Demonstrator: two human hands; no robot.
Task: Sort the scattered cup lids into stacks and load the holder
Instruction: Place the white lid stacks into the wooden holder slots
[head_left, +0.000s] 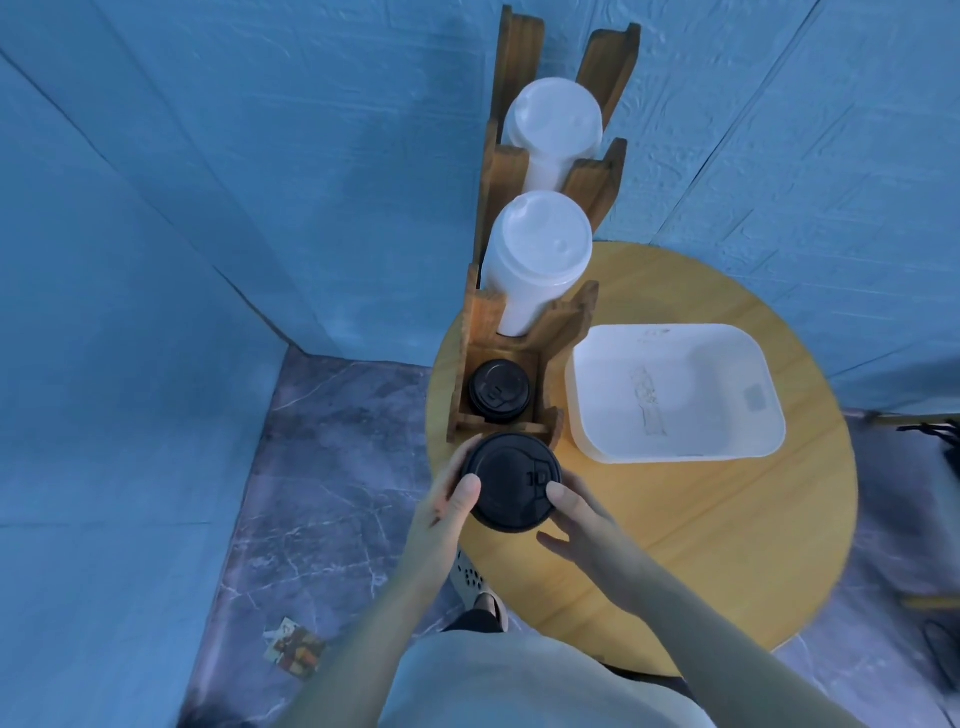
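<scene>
Lids: one black stack (511, 482) gripped between left hand (451, 506) and right hand (582, 519), just before holder (467, 364) | holder: two white stacks (537, 254), one black stack inside (500, 391) | counter (727, 519): one white tub (675, 441)

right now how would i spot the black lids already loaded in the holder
On the round wooden table, find the tall wooden lid holder left of the white plastic tub. The small black lid stack sits in its square compartment, below two white stacks.
</scene>
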